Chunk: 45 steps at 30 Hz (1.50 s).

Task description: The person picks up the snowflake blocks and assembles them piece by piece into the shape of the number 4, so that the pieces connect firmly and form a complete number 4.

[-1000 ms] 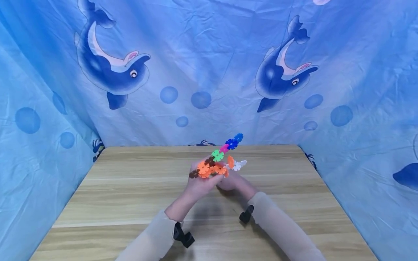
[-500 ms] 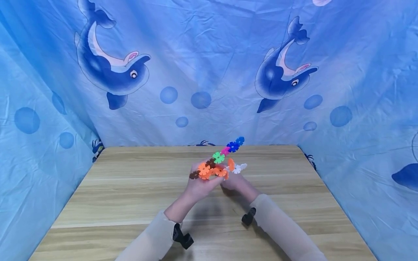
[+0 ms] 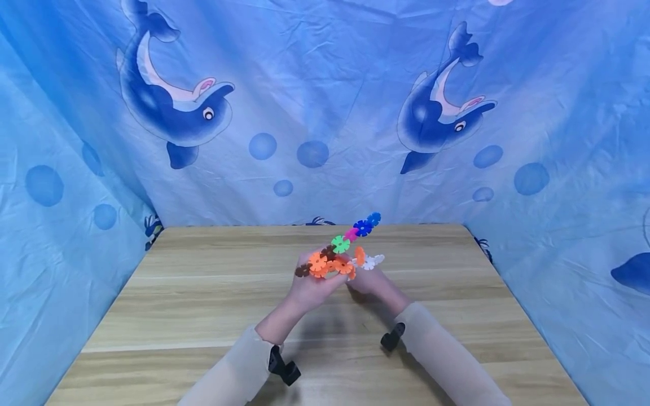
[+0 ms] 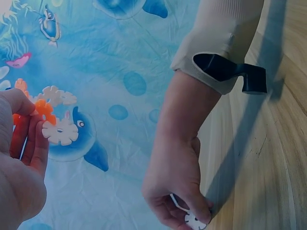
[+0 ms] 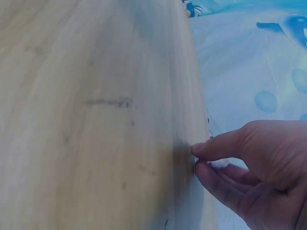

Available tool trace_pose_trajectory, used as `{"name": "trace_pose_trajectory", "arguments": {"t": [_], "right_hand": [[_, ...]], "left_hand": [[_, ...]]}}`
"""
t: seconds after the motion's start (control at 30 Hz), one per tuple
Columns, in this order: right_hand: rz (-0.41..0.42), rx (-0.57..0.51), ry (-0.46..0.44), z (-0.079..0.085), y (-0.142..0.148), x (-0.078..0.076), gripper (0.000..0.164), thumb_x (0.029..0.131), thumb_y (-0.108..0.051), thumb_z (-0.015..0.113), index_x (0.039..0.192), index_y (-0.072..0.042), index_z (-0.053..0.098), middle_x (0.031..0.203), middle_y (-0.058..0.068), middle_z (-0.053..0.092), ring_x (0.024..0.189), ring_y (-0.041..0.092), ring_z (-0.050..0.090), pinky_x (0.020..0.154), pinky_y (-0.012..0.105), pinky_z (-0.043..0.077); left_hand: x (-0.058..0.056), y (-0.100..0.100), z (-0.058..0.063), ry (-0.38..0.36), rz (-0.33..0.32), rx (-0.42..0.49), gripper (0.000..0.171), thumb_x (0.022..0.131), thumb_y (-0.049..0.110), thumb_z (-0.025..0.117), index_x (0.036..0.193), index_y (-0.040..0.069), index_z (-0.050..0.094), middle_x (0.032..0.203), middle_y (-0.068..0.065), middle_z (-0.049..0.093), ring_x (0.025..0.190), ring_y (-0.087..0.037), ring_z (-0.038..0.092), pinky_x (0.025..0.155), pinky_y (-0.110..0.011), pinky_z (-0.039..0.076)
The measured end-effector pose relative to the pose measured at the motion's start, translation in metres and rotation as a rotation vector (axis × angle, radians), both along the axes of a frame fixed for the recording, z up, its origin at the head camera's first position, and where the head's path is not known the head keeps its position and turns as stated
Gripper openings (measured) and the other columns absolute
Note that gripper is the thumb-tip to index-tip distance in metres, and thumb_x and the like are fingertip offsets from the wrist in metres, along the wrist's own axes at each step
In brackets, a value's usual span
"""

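Observation:
In the head view my left hand (image 3: 311,292) grips a built-up cluster of plastic snowflake discs. Orange discs (image 3: 318,263) and brown discs (image 3: 302,270) sit at the grip. A row with a green disc (image 3: 340,244), a pink one and blue discs (image 3: 363,228) slants up to the right. White discs (image 3: 369,262) stick out on the right side. Behind the cluster, low over the tabletop, is my right hand (image 3: 369,283). The left wrist view shows its thumb and fingers pinching a single white snowflake disc (image 4: 195,220); the right wrist view mostly hides that disc.
A wood-grain table (image 3: 203,316) lies under both hands. Blue cloth (image 3: 325,84) printed with dolphins and bubbles hangs at its back and sides. Each sleeve carries a black clip-like wrist mount (image 3: 284,366).
My right forearm and hand have shifted slightly to the right. The disc cluster in my left hand has moved a little right and down; both grips look unaltered.

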State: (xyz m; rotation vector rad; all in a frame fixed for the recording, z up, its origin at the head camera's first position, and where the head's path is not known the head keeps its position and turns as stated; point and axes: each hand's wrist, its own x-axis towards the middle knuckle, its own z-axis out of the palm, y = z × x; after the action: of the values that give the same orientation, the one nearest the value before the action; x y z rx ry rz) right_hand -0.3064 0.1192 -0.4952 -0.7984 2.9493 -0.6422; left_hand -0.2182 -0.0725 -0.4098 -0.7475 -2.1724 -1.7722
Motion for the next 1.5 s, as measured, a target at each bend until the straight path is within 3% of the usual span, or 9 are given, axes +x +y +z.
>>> {"name": "trace_pose_trajectory", "arguments": {"t": [0.13,0.3,0.37,0.43,0.53,0.67,0.9,1.1,1.5], "right_hand": [[-0.063,-0.025,-0.053,0.0,0.008,0.002,0.052,0.107,-0.021,0.061,0.158,-0.02,0.051,0.141,0.015,0.069,0.127,0.035,0.068,0.11,0.054,0.056],[-0.178,-0.174,-0.11,0.013,0.027,0.001,0.035,0.102,-0.022,0.07,0.135,-0.011,0.07,0.109,0.013,0.076,0.093,0.028,0.073,0.08,0.043,0.064],[-0.224,-0.29,-0.104,0.022,0.035,-0.001,0.031,0.093,-0.013,0.078,0.123,-0.007,0.072,0.102,0.011,0.074,0.088,0.024,0.07,0.075,0.037,0.063],[-0.246,-0.392,-0.068,0.033,0.042,-0.002,0.036,0.084,-0.003,0.081,0.119,-0.003,0.071,0.106,0.013,0.074,0.093,0.025,0.07,0.078,0.036,0.063],[-0.271,-0.476,0.006,0.049,0.048,0.001,0.029,0.087,0.0,0.079,0.115,-0.002,0.072,0.105,0.015,0.075,0.093,0.027,0.071,0.079,0.033,0.064],[-0.277,-0.522,0.12,0.067,0.05,0.008,0.017,0.097,-0.009,0.075,0.113,-0.004,0.076,0.099,0.015,0.077,0.084,0.023,0.071,0.074,0.026,0.061],[-0.263,-0.632,0.237,0.088,0.05,0.023,0.013,0.096,-0.011,0.079,0.109,-0.007,0.08,0.091,0.012,0.078,0.074,0.013,0.066,0.067,0.019,0.056],[-0.23,-0.742,0.24,0.102,0.046,0.034,0.013,0.093,-0.006,0.081,0.106,-0.005,0.08,0.091,0.015,0.079,0.075,0.006,0.068,0.07,0.017,0.058],[-0.127,-0.834,0.285,0.121,0.039,0.058,0.014,0.093,-0.004,0.081,0.107,-0.003,0.08,0.091,0.016,0.078,0.076,0.006,0.071,0.071,0.018,0.062]], "left_hand": [[-0.001,0.0,-0.001,0.014,-0.013,0.02,0.016,0.089,0.007,0.082,0.105,0.008,0.078,0.098,-0.008,0.081,0.087,-0.007,0.072,0.079,-0.024,0.063],[-0.002,0.0,-0.001,0.053,-0.005,0.026,0.015,0.089,0.008,0.083,0.103,0.008,0.079,0.099,-0.008,0.082,0.089,-0.008,0.074,0.082,-0.028,0.063],[-0.003,0.0,0.0,0.065,0.007,0.015,0.014,0.089,0.009,0.082,0.103,0.009,0.079,0.098,-0.007,0.082,0.089,-0.01,0.076,0.082,-0.029,0.063],[-0.004,0.0,0.0,0.069,0.011,0.007,0.013,0.09,0.009,0.082,0.102,0.009,0.079,0.098,-0.007,0.082,0.09,-0.011,0.077,0.081,-0.028,0.063],[-0.005,-0.001,0.002,0.051,-0.002,0.016,0.012,0.09,0.008,0.082,0.102,0.006,0.079,0.1,-0.009,0.082,0.091,-0.013,0.078,0.079,-0.025,0.063],[-0.005,-0.001,0.003,0.004,-0.014,0.022,0.013,0.091,0.009,0.081,0.102,0.005,0.079,0.103,-0.01,0.082,0.095,-0.013,0.078,0.082,-0.024,0.063],[-0.007,-0.001,0.001,-0.043,-0.033,0.034,0.018,0.092,0.01,0.081,0.106,0.002,0.076,0.108,-0.012,0.081,0.101,-0.016,0.077,0.09,-0.023,0.062],[-0.008,-0.002,-0.002,-0.069,-0.042,0.047,0.019,0.092,0.01,0.081,0.106,0.0,0.074,0.11,-0.016,0.08,0.102,-0.014,0.076,0.093,-0.021,0.06],[-0.009,-0.002,-0.003,-0.094,-0.078,0.083,0.022,0.093,0.007,0.079,0.111,-0.004,0.072,0.115,-0.019,0.078,0.109,-0.018,0.076,0.096,-0.021,0.061]]}}
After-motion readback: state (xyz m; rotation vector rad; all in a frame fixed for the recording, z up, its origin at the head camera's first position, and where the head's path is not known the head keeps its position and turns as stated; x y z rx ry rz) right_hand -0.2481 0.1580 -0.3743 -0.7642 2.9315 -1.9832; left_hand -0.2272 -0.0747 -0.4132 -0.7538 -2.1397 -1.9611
